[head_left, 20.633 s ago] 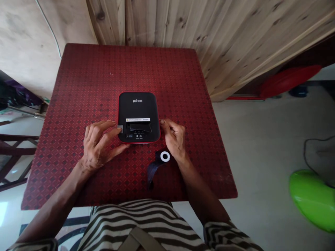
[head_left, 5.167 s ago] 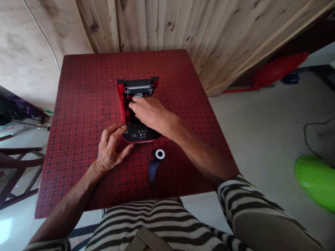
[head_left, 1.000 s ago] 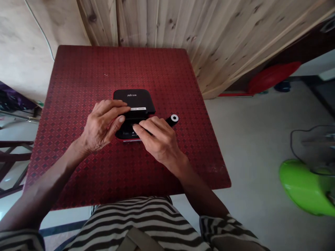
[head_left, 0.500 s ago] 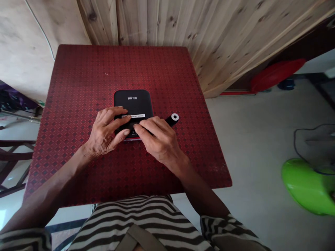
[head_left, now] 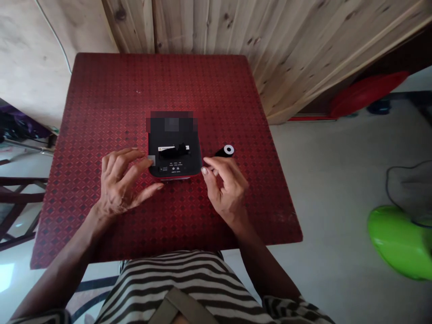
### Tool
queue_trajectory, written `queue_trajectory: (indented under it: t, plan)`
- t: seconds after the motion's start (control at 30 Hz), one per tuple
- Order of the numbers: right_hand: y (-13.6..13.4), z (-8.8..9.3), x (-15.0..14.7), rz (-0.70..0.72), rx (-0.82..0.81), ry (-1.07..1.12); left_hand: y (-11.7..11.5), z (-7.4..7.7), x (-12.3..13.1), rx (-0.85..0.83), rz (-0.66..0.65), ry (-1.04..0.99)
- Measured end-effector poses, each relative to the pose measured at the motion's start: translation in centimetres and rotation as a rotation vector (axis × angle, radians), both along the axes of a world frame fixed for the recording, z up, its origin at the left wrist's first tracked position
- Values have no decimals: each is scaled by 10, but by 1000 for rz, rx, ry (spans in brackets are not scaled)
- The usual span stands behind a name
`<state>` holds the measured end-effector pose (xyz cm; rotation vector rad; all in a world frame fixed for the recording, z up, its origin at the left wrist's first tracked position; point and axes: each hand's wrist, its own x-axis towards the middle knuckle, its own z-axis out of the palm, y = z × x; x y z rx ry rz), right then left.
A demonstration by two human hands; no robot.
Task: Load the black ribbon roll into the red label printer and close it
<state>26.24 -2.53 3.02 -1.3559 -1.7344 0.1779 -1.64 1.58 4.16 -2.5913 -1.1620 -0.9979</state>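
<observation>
A small black printer with a red base (head_left: 173, 148) lies shut in the middle of the red table (head_left: 101, 112); a dark strip sticks out of its slot. My left hand (head_left: 123, 182) rests at the printer's left side, fingers spread, a fingertip touching the grey latch there. My right hand (head_left: 226, 186) hovers just off the printer's front right corner, fingers loosely curled and apart, holding nothing. A black roll with a white core (head_left: 225, 151) lies on the table right of the printer, just beyond my right hand.
A wooden plank wall (head_left: 219, 27) stands behind the table. A red object (head_left: 367, 92) leans by the wall at the right. A bright green rounded object (head_left: 401, 243) sits on the floor at the right. A dark chair frame (head_left: 16, 198) is at the left.
Both hands have come off the printer's top and drawn back to its sides. The slot and the dark strip in it now show. The roll has not moved.
</observation>
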Motion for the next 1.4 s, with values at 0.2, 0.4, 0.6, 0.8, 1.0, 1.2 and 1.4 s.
queue_trajectory:
  t: [0.2, 0.4, 0.6, 0.8, 1.0, 1.2, 1.4]
  plan:
    - [-4, -21, -9, 2, -81, 69, -1, -8, 2, 64, 4, 5]
    - [-2, -28, -10, 47, -12, 83, -3, -6, 2, 9, 34, -1]
    - [-2, -32, -11, 39, -11, 104, -6, -11, 2, -46, 52, -63]
    - [-1, -33, -11, 36, -13, 120, -2, -11, 1, 30, 25, -10]
    - [2, -36, -12, 53, 31, 149, 2, -10, 0, 19, 8, -41]
    - [1, -34, -13, 52, 17, 145, 2, -15, 2, 7, 16, -82]
    - [7, -11, -4, -8, 65, 44, 0, -20, 9, -4, -2, -133]
